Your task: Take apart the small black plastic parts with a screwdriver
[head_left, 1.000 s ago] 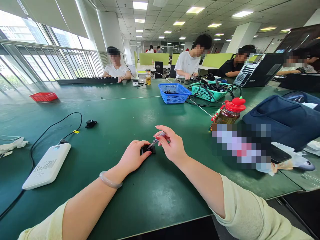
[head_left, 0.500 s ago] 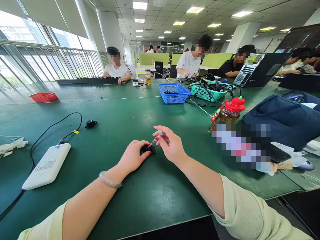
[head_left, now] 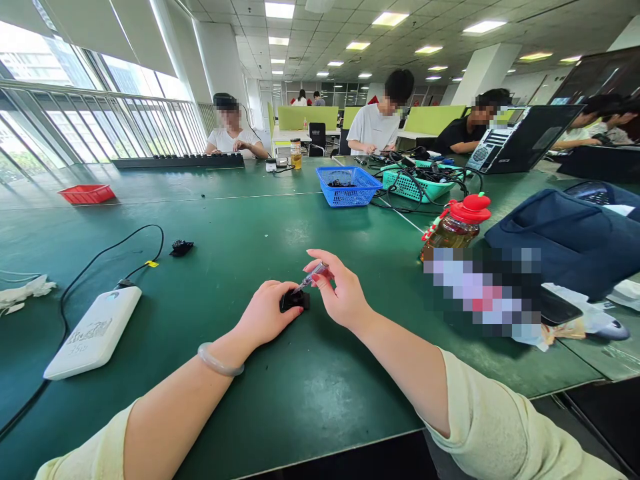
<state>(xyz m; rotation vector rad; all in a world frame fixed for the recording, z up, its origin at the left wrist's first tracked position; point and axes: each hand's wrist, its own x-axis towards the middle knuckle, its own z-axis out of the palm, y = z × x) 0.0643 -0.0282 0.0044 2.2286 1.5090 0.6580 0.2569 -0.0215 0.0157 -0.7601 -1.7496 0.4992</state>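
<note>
My left hand [head_left: 264,312] rests on the green table [head_left: 210,267] and is closed around a small black part [head_left: 302,302], its thumb along the near side. What kind of part it is, I cannot make out. A small screwdriver [head_left: 315,272] with a clear handle is pinched in my right hand [head_left: 345,290], between thumb and fingers. It leans down to the left, and its tip meets the top of the black part, right by my left fingers. The hand covers some of the part.
A white power bank [head_left: 95,333] with a black cable lies left, near a small black piece [head_left: 181,248]. Farther off stand a red tray [head_left: 87,194], a blue basket [head_left: 347,197] and a green basket [head_left: 407,190] with cables. A red-lidded bottle [head_left: 453,230] and dark bag [head_left: 560,233] are right.
The screwdriver handle has shifted slightly left in my right fingers, while my left hand stays in place. Across the table, a co-worker in white has lowered their head.
</note>
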